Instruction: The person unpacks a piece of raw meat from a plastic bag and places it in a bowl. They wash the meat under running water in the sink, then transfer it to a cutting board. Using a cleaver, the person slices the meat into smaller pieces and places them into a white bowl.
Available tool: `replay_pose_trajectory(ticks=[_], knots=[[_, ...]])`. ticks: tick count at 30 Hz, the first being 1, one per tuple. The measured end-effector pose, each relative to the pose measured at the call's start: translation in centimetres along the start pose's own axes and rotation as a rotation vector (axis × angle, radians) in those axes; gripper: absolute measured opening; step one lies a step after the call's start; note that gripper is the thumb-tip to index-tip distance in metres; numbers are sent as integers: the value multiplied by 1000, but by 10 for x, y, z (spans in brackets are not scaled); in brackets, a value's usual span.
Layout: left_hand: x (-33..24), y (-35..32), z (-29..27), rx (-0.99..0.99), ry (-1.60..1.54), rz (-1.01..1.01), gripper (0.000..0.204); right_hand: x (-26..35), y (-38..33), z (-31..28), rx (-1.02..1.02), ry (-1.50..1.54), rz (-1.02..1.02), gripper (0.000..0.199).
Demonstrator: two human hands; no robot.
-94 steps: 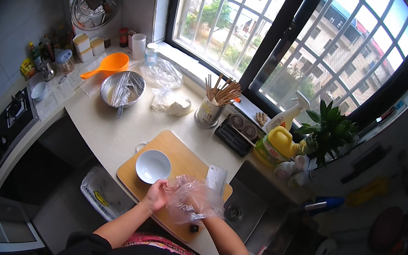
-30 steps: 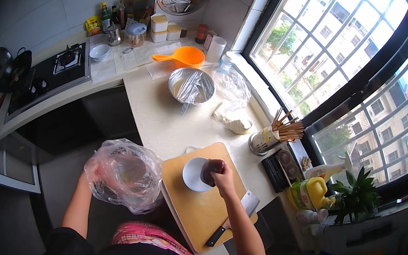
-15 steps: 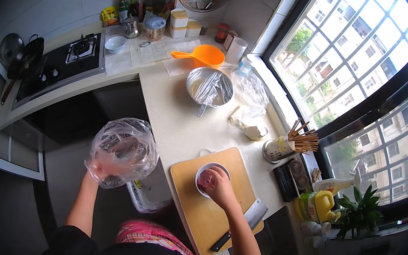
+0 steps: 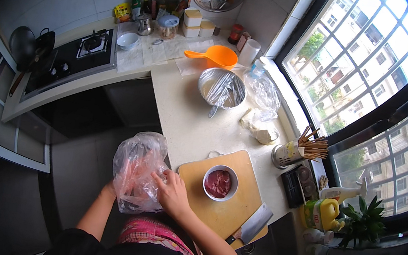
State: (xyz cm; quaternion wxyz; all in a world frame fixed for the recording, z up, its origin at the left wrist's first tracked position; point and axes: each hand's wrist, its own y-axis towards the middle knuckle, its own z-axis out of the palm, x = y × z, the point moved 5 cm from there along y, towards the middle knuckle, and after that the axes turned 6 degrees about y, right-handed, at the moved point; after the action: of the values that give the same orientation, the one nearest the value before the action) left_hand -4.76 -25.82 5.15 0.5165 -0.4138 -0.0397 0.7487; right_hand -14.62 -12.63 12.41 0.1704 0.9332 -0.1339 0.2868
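A clear plastic bag point(image 4: 147, 141) hangs in front of me, left of the cutting board. My left hand point(image 4: 125, 175) holds it up and shows blurrily through the crumpled film. At the bag's right side, my right hand point(image 4: 173, 193) has its fingers bent and closed on the plastic. A round white bowl point(image 4: 233, 188) rests on the wooden cutting board point(image 4: 194, 178), with a piece of raw red meat point(image 4: 218, 183) inside it. A cleaver point(image 4: 256, 222) with a dark handle lies across the board's near right corner.
Beyond the board stand a metal bowl point(image 4: 202, 88) under plastic wrap, an orange ladle point(image 4: 223, 56) and a bagged white lump point(image 4: 264, 133). A chopstick holder point(image 4: 283, 154) and yellow jug point(image 4: 328, 214) line the window side. The stove point(image 4: 69, 64) is far left.
My right hand has left the meat in the bowl and moved left to the bag. The bag has shifted right and narrowed, with my left hand still on it.
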Motion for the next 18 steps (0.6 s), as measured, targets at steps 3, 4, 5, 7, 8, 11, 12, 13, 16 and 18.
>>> replay_pose_trajectory(ticks=[3, 4, 5, 7, 8, 11, 12, 13, 16, 18], knots=[[19, -3, -41, 107, 352, -62, 34, 4, -3, 47, 284, 88, -35, 38], [30, 7, -64, 103, 589, -34, 36, 0, -6, 67, 390, 140, -38, 37], [33, 9, -67, 75, 546, -28, 38, 3, -5, 76, 370, 250, -131, 36], [31, 6, -77, 38, 102, -20, 41, -1, -25, 79, 248, 132, -194, 34], [20, 9, -110, -137, 229, 83, 39, 14, -25, 71, 189, 92, -246, 33], [-4, 23, -154, -400, 604, 396, 35, 3, -45, 47, 226, 207, -62, 32], [-13, 21, -109, -328, 734, 510, 33, -11, -59, 38, 240, 212, 17, 31], [-21, 17, -75, -264, 862, 635, 33, -17, -67, 26, 295, 243, 108, 29], [3, 44, -43, -107, 1599, 511, 25, -29, -81, -2, 355, 364, 275, 24], [39, 84, -42, -12, 1852, 242, 20, -35, -95, -13, 255, 476, 275, 21]])
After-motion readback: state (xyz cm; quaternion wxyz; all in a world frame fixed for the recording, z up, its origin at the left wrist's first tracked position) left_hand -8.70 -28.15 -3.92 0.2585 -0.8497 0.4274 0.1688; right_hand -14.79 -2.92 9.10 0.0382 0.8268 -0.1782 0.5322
